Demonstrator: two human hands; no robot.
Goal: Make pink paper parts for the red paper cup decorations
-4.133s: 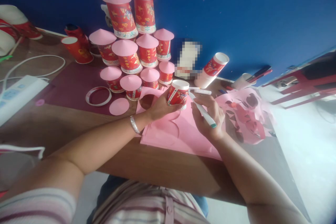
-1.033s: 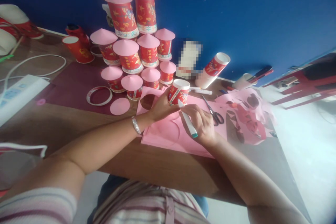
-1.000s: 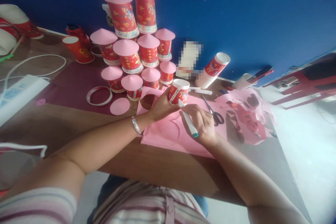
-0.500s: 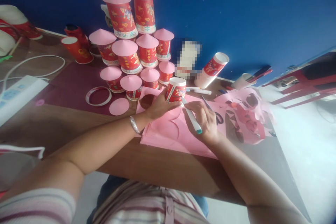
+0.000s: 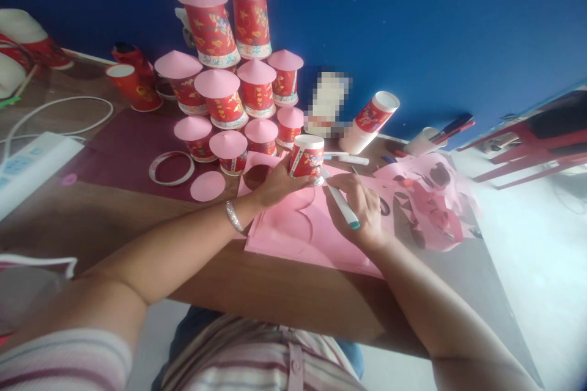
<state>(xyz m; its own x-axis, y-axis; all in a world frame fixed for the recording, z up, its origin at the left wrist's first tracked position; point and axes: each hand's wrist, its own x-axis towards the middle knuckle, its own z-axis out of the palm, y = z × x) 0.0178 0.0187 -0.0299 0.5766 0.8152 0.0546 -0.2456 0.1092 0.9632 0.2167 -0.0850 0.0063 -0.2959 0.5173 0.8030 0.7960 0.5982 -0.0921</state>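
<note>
My left hand (image 5: 280,184) is wrapped round the lower part of a red patterned paper cup (image 5: 308,156) with a white rim, held upright over pink paper sheets (image 5: 279,232). A white marker with a green end (image 5: 343,206) is gripped in my right hand (image 5: 362,211), its tip pointing at the lower right side of the cup. Whether the tip touches the cup I cannot tell. Drawn curves show on the top pink sheet. Partly hidden behind my right hand lies a pair of scissors (image 5: 384,205).
Several red cups with pink paper cones (image 5: 219,95) stand stacked at the back left. Tilted cups (image 5: 373,122) stand by the blue wall. Pink scraps (image 5: 435,220) lie to the right. A paper ring (image 5: 171,168), pink disc (image 5: 208,186) and power strip (image 5: 41,165) are on the left.
My right hand and the marker have shifted slightly right, and the marker's tip has moved a little away to the right along the cup. My left hand keeps its hold.
</note>
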